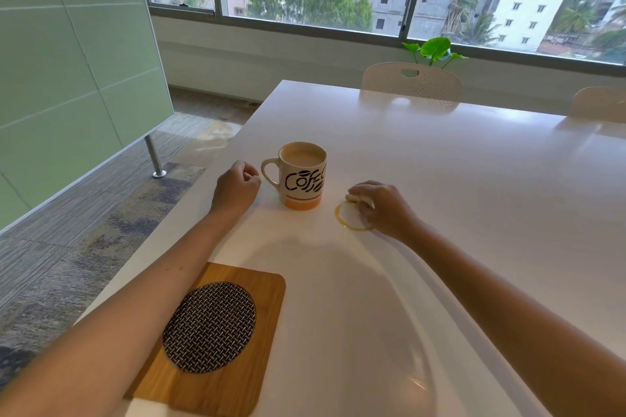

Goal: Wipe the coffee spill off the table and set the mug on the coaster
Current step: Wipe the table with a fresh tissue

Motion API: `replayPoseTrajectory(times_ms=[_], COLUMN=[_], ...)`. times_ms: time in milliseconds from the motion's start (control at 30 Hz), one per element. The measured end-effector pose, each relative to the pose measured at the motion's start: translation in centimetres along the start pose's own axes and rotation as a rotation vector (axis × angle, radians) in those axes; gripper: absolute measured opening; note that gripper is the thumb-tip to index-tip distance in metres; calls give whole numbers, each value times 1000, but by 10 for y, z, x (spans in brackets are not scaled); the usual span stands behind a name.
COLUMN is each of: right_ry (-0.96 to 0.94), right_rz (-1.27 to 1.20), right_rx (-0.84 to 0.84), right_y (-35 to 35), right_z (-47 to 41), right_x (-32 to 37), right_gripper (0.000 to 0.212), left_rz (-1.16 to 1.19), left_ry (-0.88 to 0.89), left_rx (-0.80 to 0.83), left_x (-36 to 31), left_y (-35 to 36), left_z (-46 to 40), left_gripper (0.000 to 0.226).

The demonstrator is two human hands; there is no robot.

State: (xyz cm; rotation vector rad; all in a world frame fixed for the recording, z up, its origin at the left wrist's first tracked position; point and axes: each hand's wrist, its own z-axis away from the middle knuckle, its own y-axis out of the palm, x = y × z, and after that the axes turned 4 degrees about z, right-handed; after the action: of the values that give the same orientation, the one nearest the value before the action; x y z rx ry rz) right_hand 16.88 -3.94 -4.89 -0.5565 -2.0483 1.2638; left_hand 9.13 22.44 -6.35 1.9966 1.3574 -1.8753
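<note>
The coaster [209,327] lies bare near the surface's [440,179] front edge; the left hand [236,188], curled and holding nothing, rests beside the mug [301,179]; the right hand [382,206] grips a tissue [355,199] against the coffee ring [350,217], mostly unwiped.

Single head-worn view, facing forward and down, close over white table [440,179]
</note>
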Motion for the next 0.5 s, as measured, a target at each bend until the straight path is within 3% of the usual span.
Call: replayPoseTrajectory(times_ms=[367, 500], right_ry=[-257, -233], right_rz=[-12, -63], right_rx=[209, 237], right_y=[-5, -24], right_z=[16, 35], right_x=[14, 0], right_gripper=[45, 45], left_rz=[-83, -88], left_ry=[78, 92], left_rx=[-12, -17], left_x=[8, 7], left_y=[-1, -2], left_z=[6, 8], left_gripper=[9, 13])
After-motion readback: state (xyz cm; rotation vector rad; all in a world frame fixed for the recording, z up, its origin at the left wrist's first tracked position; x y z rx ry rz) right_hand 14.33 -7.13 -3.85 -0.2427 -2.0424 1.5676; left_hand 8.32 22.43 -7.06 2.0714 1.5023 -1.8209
